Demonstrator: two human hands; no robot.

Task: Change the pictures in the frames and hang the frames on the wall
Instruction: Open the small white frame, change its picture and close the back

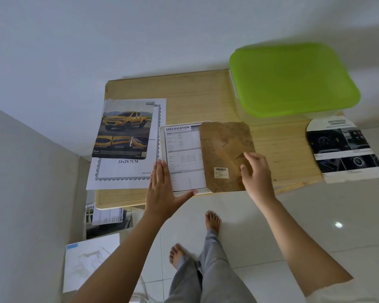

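Note:
A white picture frame (162, 136) lies face down on the low wooden table (197, 99), with a "SPECIFICATION" sheet (184, 154) lying in it. A brown backing board (225, 149) with a barcode sticker covers the frame's right half. My right hand (255, 173) grips the board's lower right edge. My left hand (163, 189) lies flat and open on the frame's lower left corner. To the left, a yellow pickup truck picture (124, 127) rests on a white 21x29.7CM insert sheet (127, 169).
A green-lidded plastic box (293, 79) stands at the table's back right. A curled car-interior brochure page (346, 149) hangs over the right edge. More prints (107, 221) and a white sheet (90, 261) lie on the floor at left. My bare feet stand on the tiled floor.

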